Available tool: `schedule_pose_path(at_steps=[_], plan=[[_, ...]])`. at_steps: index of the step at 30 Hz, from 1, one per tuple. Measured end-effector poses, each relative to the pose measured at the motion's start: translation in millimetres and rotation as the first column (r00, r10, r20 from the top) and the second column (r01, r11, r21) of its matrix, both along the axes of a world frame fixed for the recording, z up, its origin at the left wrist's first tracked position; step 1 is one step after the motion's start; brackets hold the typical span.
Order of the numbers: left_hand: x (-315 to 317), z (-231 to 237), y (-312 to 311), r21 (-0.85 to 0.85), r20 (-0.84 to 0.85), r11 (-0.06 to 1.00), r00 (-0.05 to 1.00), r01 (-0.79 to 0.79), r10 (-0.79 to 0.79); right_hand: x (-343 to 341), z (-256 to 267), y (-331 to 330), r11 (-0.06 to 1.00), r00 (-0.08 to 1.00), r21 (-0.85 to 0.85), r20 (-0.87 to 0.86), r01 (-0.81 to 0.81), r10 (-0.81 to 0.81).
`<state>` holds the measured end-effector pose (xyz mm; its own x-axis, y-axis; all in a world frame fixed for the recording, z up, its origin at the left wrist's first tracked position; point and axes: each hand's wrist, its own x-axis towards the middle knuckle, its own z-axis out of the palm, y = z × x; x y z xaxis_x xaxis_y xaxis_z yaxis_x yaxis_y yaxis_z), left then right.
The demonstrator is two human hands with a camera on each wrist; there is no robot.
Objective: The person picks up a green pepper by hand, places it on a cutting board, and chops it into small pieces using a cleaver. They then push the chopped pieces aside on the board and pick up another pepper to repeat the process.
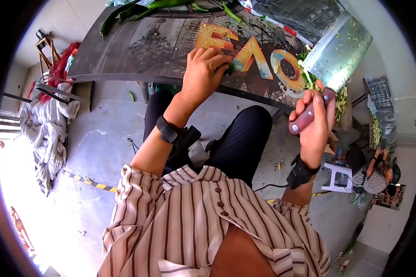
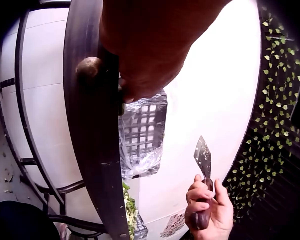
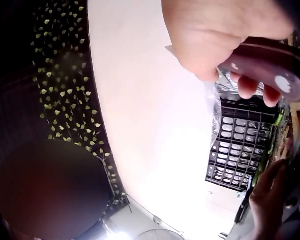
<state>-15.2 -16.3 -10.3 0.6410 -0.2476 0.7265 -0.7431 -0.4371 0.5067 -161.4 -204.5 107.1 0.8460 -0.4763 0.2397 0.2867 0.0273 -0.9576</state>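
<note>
My left hand (image 1: 202, 69) rests at the near edge of the dark printed table (image 1: 97, 64). Between its fingertips, a small piece of green pepper (image 1: 230, 69) pokes out, mostly hidden by the fingers. Raised off to the right, my right hand (image 1: 316, 122) grips a cleaver by its reddish-brown riveted handle (image 1: 305, 117). The broad cleaver blade (image 1: 341, 48) points up and away, with pale green bits stuck to it. In the right wrist view, curled fingers (image 3: 247, 86) wrap the handle, and the left hand (image 3: 269, 202) shows lower down.
Long green peppers (image 1: 168, 3) lie along the table's far side. A plastic-lined black crate (image 1: 293, 16) stands at the far right, near chopped green shreds (image 1: 341, 104). Farther right, another person (image 1: 374, 177) works near a white stool (image 1: 337, 177). Grey cloth (image 1: 46, 134) hangs at left.
</note>
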Motion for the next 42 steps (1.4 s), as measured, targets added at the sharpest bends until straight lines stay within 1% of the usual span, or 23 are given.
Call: schedule_pose_path(at_steps=[1, 3, 4, 6, 8, 10, 11, 13, 14, 16, 17, 18, 20, 21, 23, 24, 26, 29, 35, 39, 41, 42], plan=[[0.2, -1.8, -0.2, -0.007, 0.001, 1.000, 1.000, -0.002, 0.002, 6.0, -0.3, -6.3, 1.000, 1.000, -0.007, 0.001, -0.002, 0.002], [0.3, -4.1, 0.5, 0.055, 0.074, 0.998, 0.997, -0.041, 0.037, 15.5, -0.3, -21.3, 0.997, 0.991, -0.044, -0.118, -0.062, 0.056], [-0.7, -4.9, 1.0, 0.047, 0.072, 0.998, 0.996, -0.046, 0.042, 17.8, 1.4, -20.5, 0.997, 0.984, -0.030, -0.163, -0.074, 0.068], [-1.2, -4.9, 0.9, 0.022, 0.131, 0.999, 0.991, -0.036, 0.033, 25.5, -5.2, -14.5, 0.998, 0.976, -0.020, -0.209, -0.064, 0.058], [0.4, -4.4, 1.9, 0.008, 0.136, 1.000, 0.990, -0.030, 0.029, 27.7, -10.2, -12.0, 0.992, 0.982, -0.095, -0.178, -0.083, 0.065], [-0.9, -5.0, 2.4, 0.001, 0.131, 1.000, 0.991, -0.021, 0.021, 30.3, -7.4, -6.6, 0.979, 0.993, -0.182, -0.089, -0.097, 0.082], [-1.4, -5.0, 1.2, -0.003, 0.129, 1.000, 0.991, -0.028, 0.028, 33.3, -6.0, -7.6, 0.978, 0.992, -0.183, -0.094, -0.097, 0.081], [-1.7, -4.8, 0.5, -0.009, 0.127, 1.000, 0.991, -0.030, 0.031, 45.3, -0.6, -12.8, 0.894, 0.982, -0.407, -0.112, -0.188, 0.155], [-2.6, -5.0, 0.5, -0.015, 0.130, 0.999, 0.991, -0.036, 0.038, 47.7, 3.5, -11.3, 0.866, 0.970, -0.447, -0.187, -0.223, 0.154], [-2.5, -5.3, -0.2, -0.028, 0.135, 0.999, 0.990, -0.043, 0.047, 52.8, 6.5, -11.5, 0.792, 0.908, -0.493, -0.380, -0.359, 0.176], [-2.5, -6.3, 0.1, -0.040, 0.144, 0.998, 0.989, -0.039, 0.045, 56.6, 1.8, -11.0, 0.773, 0.880, -0.491, -0.440, -0.401, 0.177], [-2.2, -6.3, 0.7, -0.052, 0.154, 0.998, 0.987, -0.036, 0.044, 60.1, -1.7, -12.1, 0.721, 0.857, -0.534, -0.491, -0.441, 0.160], [-2.1, -6.5, 0.8, -0.050, 0.160, 0.998, 0.986, -0.041, 0.048, 67.5, -11.5, -15.4, 0.475, 0.897, -0.766, -0.419, -0.433, 0.140], [-3.1, -6.4, 1.1, -0.043, 0.165, 0.998, 0.985, -0.040, 0.047, 69.5, -10.5, -12.5, 0.474, 0.896, -0.766, -0.421, -0.434, 0.140], [-5.1, -5.9, 2.1, -0.021, 0.152, 0.999, 0.987, -0.048, 0.050, 72.1, -5.6, -2.4, 0.373, 0.894, -0.812, -0.399, -0.449, 0.205], [-5.6, -4.7, 2.1, -0.001, 0.145, 0.998, 0.988, -0.055, 0.055, 73.7, -3.1, 0.1, 0.374, 0.894, -0.813, -0.399, -0.447, 0.202], [-5.5, -4.3, 1.4, -0.001, 0.143, 0.999, 0.988, -0.052, 0.052, 77.9, 0.6, 3.1, 0.271, 0.885, -0.843, -0.438, -0.465, 0.157], [-6.3, -2.7, 0.7, 0.007, 0.136, 0.999, 0.989, -0.053, 0.051, 83.6, 2.2, 6.7, 0.247, 0.874, -0.839, -0.452, -0.485, 0.179], [-5.9, -5.4, -0.3, 0.038, 0.113, 0.997, 0.991, -0.073, 0.068, 87.4, 6.6, 13.8, 0.206, 0.858, -0.834, -0.487, -0.512, 0.162], [-6.2, -4.9, -0.5, 0.050, 0.120, 0.995, 0.989, -0.089, 0.082, 89.0, 9.2, 16.7, 0.224, 0.846, -0.816, -0.511, -0.532, 0.151], [-6.6, -3.6, 0.6, 0.055, 0.124, 0.995, 0.989, -0.083, 0.075, 90.8, 9.0, 16.4, 0.201, 0.838, -0.814, -0.520, -0.545, 0.166], [-6.7, -3.1, 0.9, 0.059, 0.128, 0.995, 0.989, -0.080, 0.072, 92.0, 8.6, 16.4, 0.207, 0.840, -0.814, -0.518, -0.543, 0.163]])
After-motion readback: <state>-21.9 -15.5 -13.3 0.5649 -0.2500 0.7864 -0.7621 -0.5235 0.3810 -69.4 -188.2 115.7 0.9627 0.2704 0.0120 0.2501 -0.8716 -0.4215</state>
